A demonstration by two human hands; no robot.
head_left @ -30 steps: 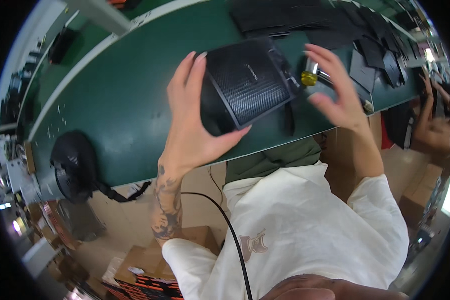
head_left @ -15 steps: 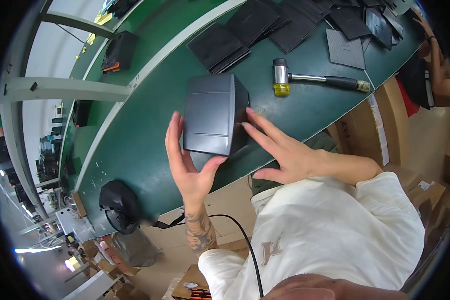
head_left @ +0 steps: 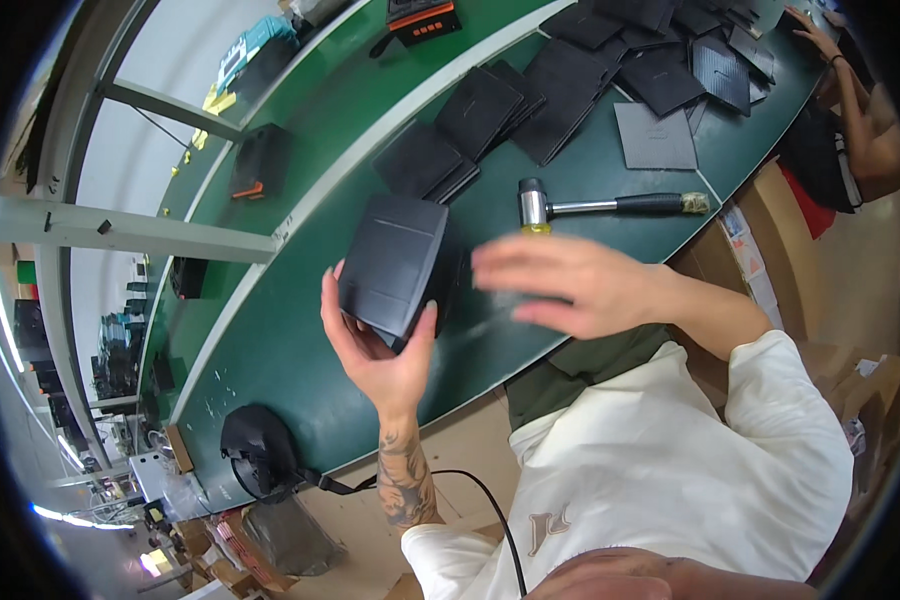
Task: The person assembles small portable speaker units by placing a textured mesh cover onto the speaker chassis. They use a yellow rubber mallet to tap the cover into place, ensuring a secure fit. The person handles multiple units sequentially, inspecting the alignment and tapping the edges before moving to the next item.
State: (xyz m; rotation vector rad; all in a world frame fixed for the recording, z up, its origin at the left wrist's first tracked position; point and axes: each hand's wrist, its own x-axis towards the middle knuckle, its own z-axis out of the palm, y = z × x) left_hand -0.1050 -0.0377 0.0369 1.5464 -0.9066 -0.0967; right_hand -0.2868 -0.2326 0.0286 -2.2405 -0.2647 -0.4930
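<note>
A dark grey-black, box-shaped case (head_left: pixel 394 262) with a curved edge and two thin lines across its face tilts above the green bench. My left hand (head_left: pixel 382 368) grips its near end, thumb on one side and fingers on the other. Nothing is in my right hand (head_left: pixel 575 285), slightly blurred, its fingers stretched toward the case but apart from it. Just beyond that hand lies a mallet (head_left: pixel 535 203) with a metal head, a yellow face partly hidden by the hand, and a black grip.
Flat black panels (head_left: pixel 560 95) overlap along the far side of the green bench (head_left: pixel 290 375). A black bag (head_left: pixel 255 445) sits at the left front edge. Black-and-orange units (head_left: pixel 260 165) stand past the white rail. Another person's arm (head_left: pixel 855 105) shows at far right.
The case has tilted and turned in my left hand. My right hand has come off its side and moved right, toward the mallet. The whole view has shifted somewhat.
</note>
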